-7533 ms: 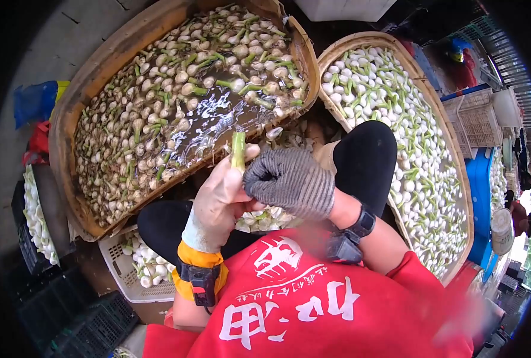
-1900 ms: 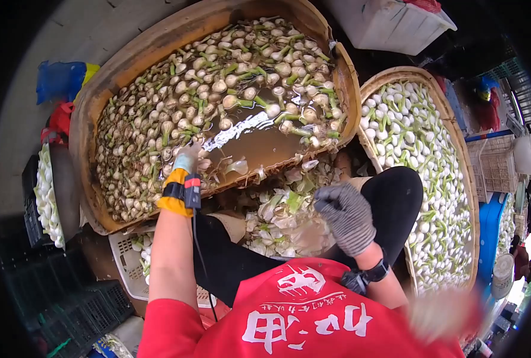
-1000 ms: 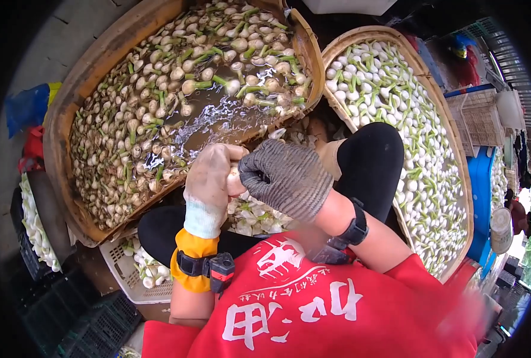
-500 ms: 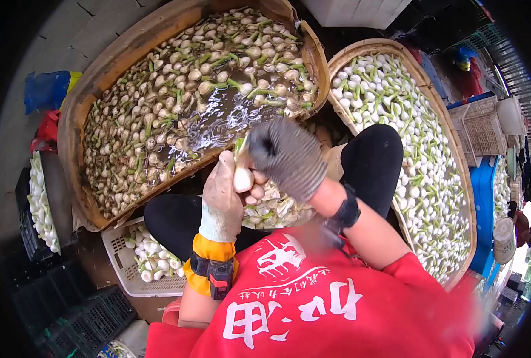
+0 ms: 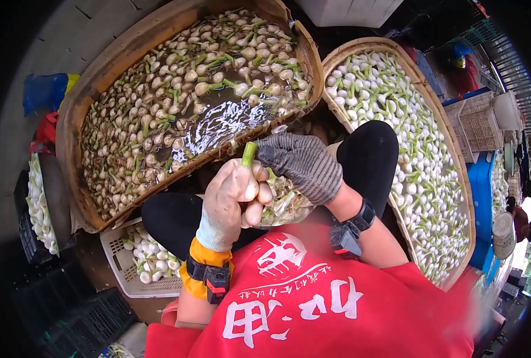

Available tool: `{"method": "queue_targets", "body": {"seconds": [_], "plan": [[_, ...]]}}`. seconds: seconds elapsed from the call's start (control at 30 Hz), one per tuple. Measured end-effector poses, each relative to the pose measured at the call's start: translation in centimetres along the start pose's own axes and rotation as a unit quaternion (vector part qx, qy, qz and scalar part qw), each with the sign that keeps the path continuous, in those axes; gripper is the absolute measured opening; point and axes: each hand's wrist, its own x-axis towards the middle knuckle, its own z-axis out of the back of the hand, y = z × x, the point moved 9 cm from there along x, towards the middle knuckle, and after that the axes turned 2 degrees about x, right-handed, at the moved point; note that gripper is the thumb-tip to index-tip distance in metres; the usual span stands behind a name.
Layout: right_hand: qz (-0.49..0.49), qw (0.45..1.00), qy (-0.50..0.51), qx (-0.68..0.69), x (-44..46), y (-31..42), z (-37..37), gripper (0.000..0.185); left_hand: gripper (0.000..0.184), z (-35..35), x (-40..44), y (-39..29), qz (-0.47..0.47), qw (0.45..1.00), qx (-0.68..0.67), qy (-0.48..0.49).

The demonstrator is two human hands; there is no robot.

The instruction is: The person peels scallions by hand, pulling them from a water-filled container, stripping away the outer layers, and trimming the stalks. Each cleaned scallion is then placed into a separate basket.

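Observation:
My left hand (image 5: 226, 194), in a pale glove, holds a white bulb (image 5: 249, 190) upright, its short green stem pointing up. Beside that stem, my right hand (image 5: 304, 167) in a grey striped glove has its fingers curled near the top; what is in them, if anything, is hidden. Beyond my hands a large brown tub (image 5: 71, 143) holds unpeeled bulbs in murky water. Pale peelings (image 5: 289, 206) lie below my hands, between my legs.
A second tub (image 5: 468, 209) full of clean white bulbs stands at the right. A white basket (image 5: 135, 283) with bulbs sits at the lower left. Dark crates (image 5: 89, 325) are at the bottom left, a white bin (image 5: 349, 11) at the top, and a wicker-coloured crate (image 5: 479, 122) far right.
The right hand has moved from over the bulb to beside its stem since half a second ago. Earlier the left hand reached into the brown tub; now it holds a bulb near my lap.

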Motion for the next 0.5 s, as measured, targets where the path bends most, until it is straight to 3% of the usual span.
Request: {"method": "queue_targets", "body": {"seconds": [0.07, 0.13, 0.2, 0.27, 0.33, 0.37, 0.5], "plan": [[-0.081, 0.996, 0.029, -0.01, 0.2, -0.4, -0.3, 0.028, 0.041, 0.0, 0.4, -0.1, -0.029, 0.999, 0.036, 0.004], [-0.079, 0.997, 0.0, 0.021, 0.7, 0.3, -0.1, 0.027, 0.042, 0.2, 0.6, -0.8, -0.092, 0.991, 0.099, -0.001], [-0.233, 0.971, 0.039, 0.022, 0.9, 0.1, -0.4, 0.03, 0.04, -0.2, 0.4, -1.4, -0.071, 0.989, 0.129, 0.001], [-0.214, 0.977, 0.013, -0.007, 0.6, -0.9, -0.5, 0.035, 0.039, -0.5, 0.6, -1.0, -0.049, 0.986, 0.159, 0.004], [-0.247, 0.968, -0.036, -0.005, 0.3, -1.8, 0.3, 0.036, 0.032, -0.4, 0.9, 0.0, -0.044, 0.999, 0.002, 0.0], [-0.269, 0.962, -0.043, -0.015, 0.3, -2.1, 0.5, 0.039, 0.025, 0.2, 0.9, -0.8, -0.049, 0.991, 0.126, 0.005], [-0.22, 0.97, -0.015, -0.107, 0.5, -0.8, 0.0, 0.032, 0.025, 1.4, 0.9, 0.2, -0.03, 0.989, 0.144, -0.01]]}}
